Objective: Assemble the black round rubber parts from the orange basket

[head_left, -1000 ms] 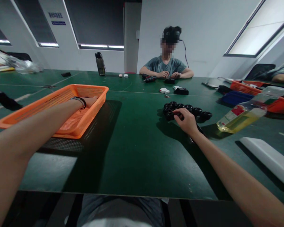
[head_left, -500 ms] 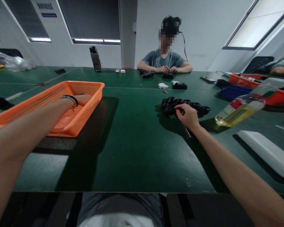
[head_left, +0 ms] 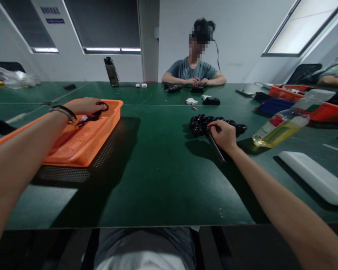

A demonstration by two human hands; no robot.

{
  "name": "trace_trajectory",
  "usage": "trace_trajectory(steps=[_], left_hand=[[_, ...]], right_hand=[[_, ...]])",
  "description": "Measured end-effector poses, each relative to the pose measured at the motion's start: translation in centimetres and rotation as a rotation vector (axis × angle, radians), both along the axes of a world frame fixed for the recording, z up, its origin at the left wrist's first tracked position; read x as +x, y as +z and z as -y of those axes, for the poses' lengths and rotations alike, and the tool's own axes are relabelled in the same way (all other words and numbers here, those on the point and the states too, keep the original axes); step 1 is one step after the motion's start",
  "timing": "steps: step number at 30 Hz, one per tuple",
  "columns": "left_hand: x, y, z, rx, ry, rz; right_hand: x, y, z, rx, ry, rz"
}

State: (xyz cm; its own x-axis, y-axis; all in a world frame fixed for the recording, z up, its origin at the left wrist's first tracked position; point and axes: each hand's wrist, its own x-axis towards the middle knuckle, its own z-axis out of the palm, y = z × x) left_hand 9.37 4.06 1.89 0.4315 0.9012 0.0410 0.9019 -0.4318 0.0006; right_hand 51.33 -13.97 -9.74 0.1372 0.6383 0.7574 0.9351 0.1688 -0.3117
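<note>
My left hand (head_left: 86,106) is above the orange mesh basket (head_left: 86,159), its fingers closed on a looped black cord (head_left: 104,106). Part of the cord hangs over the basket, near a small white piece (head_left: 83,118). My right hand (head_left: 224,134) rests by a cluster of shiny black round pieces (head_left: 197,131), thumb and fingers pinched together against its near side. What lies between those fingertips is hidden. Under the right hand, a slim dark slab with a pale edge (head_left: 218,148) lies on the green table (head_left: 157,187).
To the right stand a tilted clear bottle of yellow liquid (head_left: 278,127) and a white slab (head_left: 312,176). Further back are a blue tray (head_left: 273,106) and an orange basket (head_left: 326,116). A person (head_left: 194,69) sits opposite, near a dark bottle (head_left: 111,73).
My left hand has risen from inside the basket and moved left, bringing up the black cord. My right hand stays at the black cluster. The view has shifted slightly.
</note>
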Motion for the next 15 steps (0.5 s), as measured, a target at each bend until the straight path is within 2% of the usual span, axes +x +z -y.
trace_trajectory(steps=[2, 5, 9, 12, 15], left_hand=[[0.6, 1.4, 0.7, -0.004, 0.035, -0.057], [1.4, 3.3, 1.7, 0.081, 0.085, -0.108], [2.8, 4.9, 4.4, 0.109, 0.064, -0.042], [4.3, 4.9, 8.0, 0.121, -0.048, 0.032], [6.2, 3.4, 12.0, 0.076, -0.19, 0.009]], right_hand=[[-0.2, 0.6, 0.1, 0.027, -0.011, -0.008], [-0.7, 1.7, 0.4, 0.067, -0.028, -0.067], [-2.1, 3.0, 0.7, 0.101, 0.001, -0.167], [-4.0, 3.5, 0.6, 0.089, 0.096, -0.256], [-7.0, 3.5, 0.2, -0.068, 0.272, -0.312]])
